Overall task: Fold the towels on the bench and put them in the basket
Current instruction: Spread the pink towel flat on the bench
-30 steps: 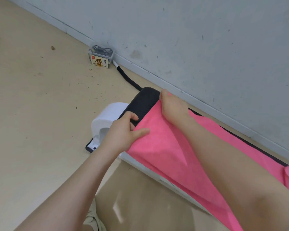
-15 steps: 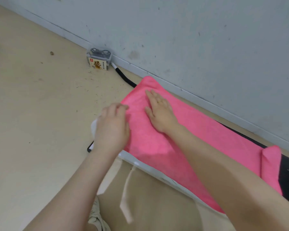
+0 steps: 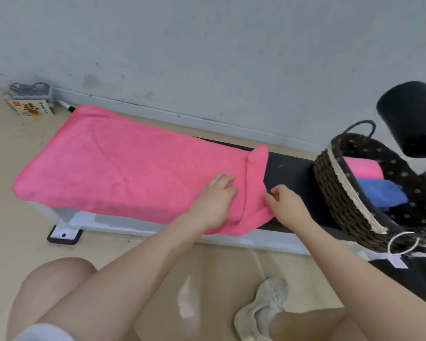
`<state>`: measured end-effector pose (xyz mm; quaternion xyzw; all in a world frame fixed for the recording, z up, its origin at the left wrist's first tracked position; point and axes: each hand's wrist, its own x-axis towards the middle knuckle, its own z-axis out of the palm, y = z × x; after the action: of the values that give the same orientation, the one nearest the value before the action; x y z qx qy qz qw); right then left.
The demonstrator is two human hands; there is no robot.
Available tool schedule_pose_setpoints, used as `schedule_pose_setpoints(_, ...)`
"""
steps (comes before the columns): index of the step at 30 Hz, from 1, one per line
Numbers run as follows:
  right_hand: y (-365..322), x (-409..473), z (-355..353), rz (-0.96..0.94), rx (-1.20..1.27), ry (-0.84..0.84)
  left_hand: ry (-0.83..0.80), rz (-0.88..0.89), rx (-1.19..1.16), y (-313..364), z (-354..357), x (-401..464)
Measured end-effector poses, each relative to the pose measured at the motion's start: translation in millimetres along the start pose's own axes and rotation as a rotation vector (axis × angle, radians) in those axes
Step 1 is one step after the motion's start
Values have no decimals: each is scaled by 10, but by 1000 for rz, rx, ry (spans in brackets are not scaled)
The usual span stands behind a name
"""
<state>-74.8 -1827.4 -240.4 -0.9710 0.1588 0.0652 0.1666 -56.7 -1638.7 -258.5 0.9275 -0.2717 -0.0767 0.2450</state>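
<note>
Pink towel (image 3: 123,168) lies spread along the bench (image 3: 290,173) across the frame's centre-left, its right end rumpled. Left hand (image 3: 214,200) rests flat and loose on it; right hand (image 3: 284,205) pinches the crumpled right edge. Soft, light and limp, it likely folds best gripped at both right corners. Basket (image 3: 335,193) sits at right.

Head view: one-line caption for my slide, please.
Both hands, left and right, smooth a bright pink terry towel over a black padded bench beside a dark wicker basket.
</note>
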Motion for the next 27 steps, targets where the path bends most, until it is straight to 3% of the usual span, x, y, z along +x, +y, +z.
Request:
schedule_pose_setpoints(5,109,-144,74,74,247,-105,-172,-60,-23,268,273,152)
schedule_pose_setpoints(10,266,-157,-101,81,343,-149,-157,-139,-48,344,230,184)
schedule_pose_setpoints(12,463,-225,-226,116,317,-178,-169,-140,34,372,205,230)
schedule_pose_setpoints(15,700,-319,-374,169,137,-402,-203,-142,214,454,204,290)
schedule_pose_setpoints(16,734,-307,-388,171,62,-405,-209,-147,262,491,207,307)
schedule_pose_setpoints(21,565,24,-365,56,116,71,-42,-108,268,545,185,536)
schedule_pose_setpoints(27,370,836,-248,121,294,62,-122,-130,263,247,106,1028)
